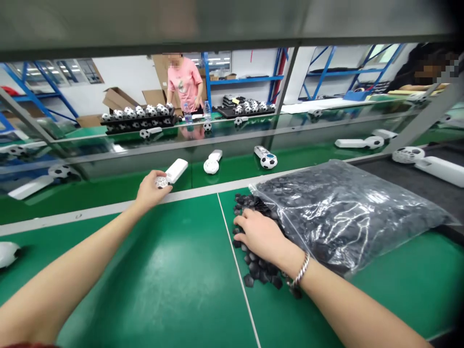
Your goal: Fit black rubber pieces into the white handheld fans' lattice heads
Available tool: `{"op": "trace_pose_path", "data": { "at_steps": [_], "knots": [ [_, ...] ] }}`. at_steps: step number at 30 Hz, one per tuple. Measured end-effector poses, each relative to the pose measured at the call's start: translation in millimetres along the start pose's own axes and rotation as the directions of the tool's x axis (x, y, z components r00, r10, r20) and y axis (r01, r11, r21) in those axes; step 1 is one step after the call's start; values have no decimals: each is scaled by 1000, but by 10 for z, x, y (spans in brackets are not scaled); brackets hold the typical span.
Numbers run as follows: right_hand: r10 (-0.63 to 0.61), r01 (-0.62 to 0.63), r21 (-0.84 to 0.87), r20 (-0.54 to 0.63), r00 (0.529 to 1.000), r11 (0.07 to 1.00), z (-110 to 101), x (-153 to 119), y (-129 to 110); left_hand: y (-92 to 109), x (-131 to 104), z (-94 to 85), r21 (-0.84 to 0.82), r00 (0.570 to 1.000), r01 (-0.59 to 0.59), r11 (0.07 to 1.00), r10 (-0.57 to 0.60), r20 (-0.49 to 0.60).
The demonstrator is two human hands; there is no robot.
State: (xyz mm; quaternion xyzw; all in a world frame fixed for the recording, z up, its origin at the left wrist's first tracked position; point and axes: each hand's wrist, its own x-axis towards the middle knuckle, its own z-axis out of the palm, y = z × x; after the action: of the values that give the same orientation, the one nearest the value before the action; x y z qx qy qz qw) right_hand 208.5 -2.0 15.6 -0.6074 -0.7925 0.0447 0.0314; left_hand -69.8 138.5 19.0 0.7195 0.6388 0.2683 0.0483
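My left hand (152,190) is closed round the ball end of a white soccer-ball device (177,171), over the near edge of the green conveyor belt. The device's white handle points up and to the right. My right hand (261,235) rests with bent fingers on a pile of small black pentagon pieces (258,270); whether a piece is between the fingertips is hidden. Beside it lies a large clear plastic bag (348,208) filled with black pieces, its open end facing the pile.
More devices lie on the belt, including a white one (211,166) and a black-and-white one (268,161). A white ball part (7,254) sits at the left edge. Across the line, a person in pink (184,82) stands behind ball trays (137,121). A metal shelf hangs overhead.
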Motion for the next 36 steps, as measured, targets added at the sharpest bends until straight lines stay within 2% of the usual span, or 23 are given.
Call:
{"op": "trace_pose_path", "data": {
  "at_steps": [3,5,7,11,14,16,18,20,22,25,26,28,30,32,34,36],
  "knots": [
    [-7,6,10,49,999,1000,15,21,-3,7,425,188,72,1000,-7,997,9,-23],
    [-11,9,43,64,998,999,12,32,-13,167,604,328,116,997,-72,991,75,-19],
    [-22,18,60,66,998,998,2,34,-22,425,734,495,134,980,-200,971,198,28],
    [-52,51,15,67,996,999,-7,25,-32,1008,941,926,89,876,-456,885,429,219],
    [-81,80,13,51,995,997,14,30,-26,1306,1046,1192,73,821,-523,849,479,310],
    [-88,87,14,17,996,996,36,44,-15,1412,1065,1233,76,801,-548,833,497,332],
    [-78,78,6,-22,997,997,52,59,-4,1453,1012,1122,80,777,-585,807,530,339],
    [-43,42,-8,-45,998,999,53,67,4,1432,858,860,81,741,-634,769,574,350],
    [0,-1,-19,-46,999,1000,38,62,7,1354,587,490,85,702,-679,729,612,364],
    [14,-15,-43,-18,1000,999,-2,40,2,1159,-6,-108,162,675,-725,669,642,363],
    [6,-7,-53,-3,1000,999,-15,32,0,1086,-232,-279,214,687,-721,659,636,352],
    [-8,10,-75,24,1000,997,-35,20,-4,945,-679,-537,289,739,-668,686,569,359],
    [-18,22,-100,39,999,995,-40,17,-1,825,-1071,-676,331,792,-597,731,471,389],
    [-35,40,-127,38,999,991,-27,21,9,733,-1374,-726,353,825,-526,774,364,433],
    [-51,55,-148,32,998,987,-1,27,24,675,-1581,-733,355,838,-462,813,269,475],
    [-58,60,-169,20,998,984,26,31,35,643,-1694,-732,326,827,-415,849,204,523]
  ]
}}
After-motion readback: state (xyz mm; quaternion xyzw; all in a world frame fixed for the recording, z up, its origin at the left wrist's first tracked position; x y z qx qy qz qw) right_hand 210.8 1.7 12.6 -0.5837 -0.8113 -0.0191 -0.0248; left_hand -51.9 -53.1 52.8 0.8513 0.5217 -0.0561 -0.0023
